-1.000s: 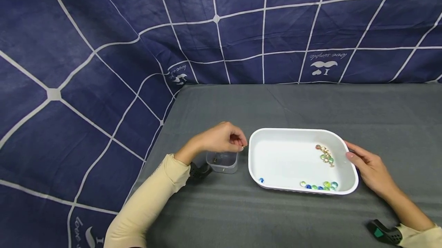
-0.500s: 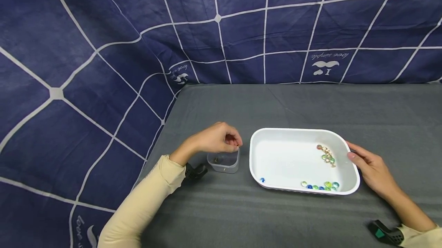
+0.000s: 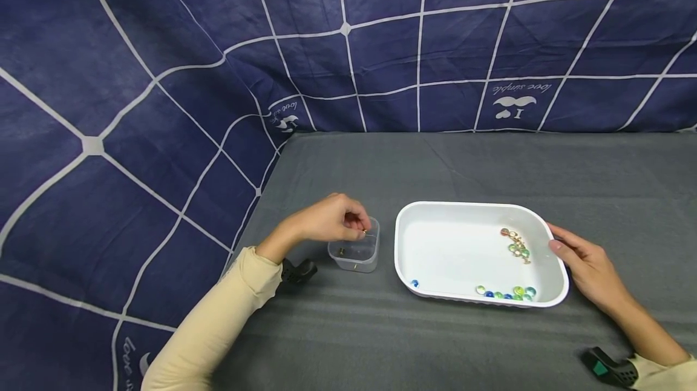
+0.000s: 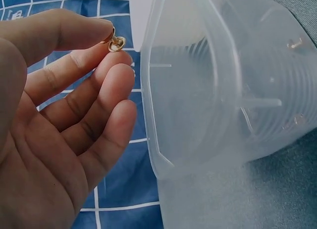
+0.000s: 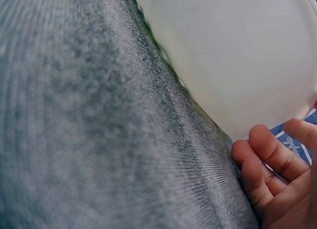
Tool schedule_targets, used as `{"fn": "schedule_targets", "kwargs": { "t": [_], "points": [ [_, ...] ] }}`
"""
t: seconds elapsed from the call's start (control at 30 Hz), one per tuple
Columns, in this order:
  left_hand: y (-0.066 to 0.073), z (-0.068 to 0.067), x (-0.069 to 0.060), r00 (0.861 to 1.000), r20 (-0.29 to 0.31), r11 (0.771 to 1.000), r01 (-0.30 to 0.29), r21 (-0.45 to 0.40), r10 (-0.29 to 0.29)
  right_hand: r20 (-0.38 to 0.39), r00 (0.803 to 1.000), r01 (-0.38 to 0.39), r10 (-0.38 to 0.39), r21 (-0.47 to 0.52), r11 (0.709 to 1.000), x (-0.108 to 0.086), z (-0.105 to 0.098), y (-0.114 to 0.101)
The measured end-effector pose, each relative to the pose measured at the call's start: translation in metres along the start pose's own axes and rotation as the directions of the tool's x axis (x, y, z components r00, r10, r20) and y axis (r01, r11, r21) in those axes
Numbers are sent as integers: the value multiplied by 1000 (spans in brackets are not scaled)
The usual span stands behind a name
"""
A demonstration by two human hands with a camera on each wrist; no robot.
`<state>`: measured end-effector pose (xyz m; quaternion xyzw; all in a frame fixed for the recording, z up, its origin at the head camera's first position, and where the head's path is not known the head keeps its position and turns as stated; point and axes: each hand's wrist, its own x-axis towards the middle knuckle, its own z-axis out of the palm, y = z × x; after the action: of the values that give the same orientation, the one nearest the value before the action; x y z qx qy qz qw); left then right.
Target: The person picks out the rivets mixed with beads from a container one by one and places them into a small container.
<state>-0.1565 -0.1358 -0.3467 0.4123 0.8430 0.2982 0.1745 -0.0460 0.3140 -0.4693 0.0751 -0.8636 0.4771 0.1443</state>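
My left hand [image 3: 329, 218] pinches a small gold pin with a round flat head [image 4: 117, 43] between thumb and index finger. It hangs over the clear plastic box [image 3: 356, 265], in which a few small gold pieces [image 3: 342, 252] lie. At the right end of the white tray [image 3: 446, 252], my right hand [image 3: 588, 267] grips the rim, thumb on the inner side and fingers outside. A small cluster of gold pieces and colored marbles [image 3: 517, 247] lies inside the tray near that hand. More glass marbles [image 3: 518, 291] line its near edge.
One blue marble [image 3: 415, 283] sits in the tray's near left corner. Grey cloth [image 3: 435, 342] covers the table. A blue curtain with white lines [image 3: 381, 52] hangs behind and to the left.
My left hand has moved left with the gold pin, from the gap beside the tray to over the clear box. The right hand stays on the tray's rim.
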Motion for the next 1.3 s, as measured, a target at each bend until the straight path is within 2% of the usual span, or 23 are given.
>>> {"fn": "schedule_targets", "kwargs": {
  "t": [0.6,0.97,1.3],
  "points": [
    [0,-2,-2,1000,-2,1000,17,-9,-17,5,1000,-7,7,-1,1000,0,-1,0],
    [4,-2,1,1000,7,1000,20,0,-20,-1,1000,-11,11,-17,1000,-1,0,0],
    [14,-1,10,999,29,1000,-21,18,21,4,1000,-12,12,-1,1000,0,-1,-1]
  ]
}}
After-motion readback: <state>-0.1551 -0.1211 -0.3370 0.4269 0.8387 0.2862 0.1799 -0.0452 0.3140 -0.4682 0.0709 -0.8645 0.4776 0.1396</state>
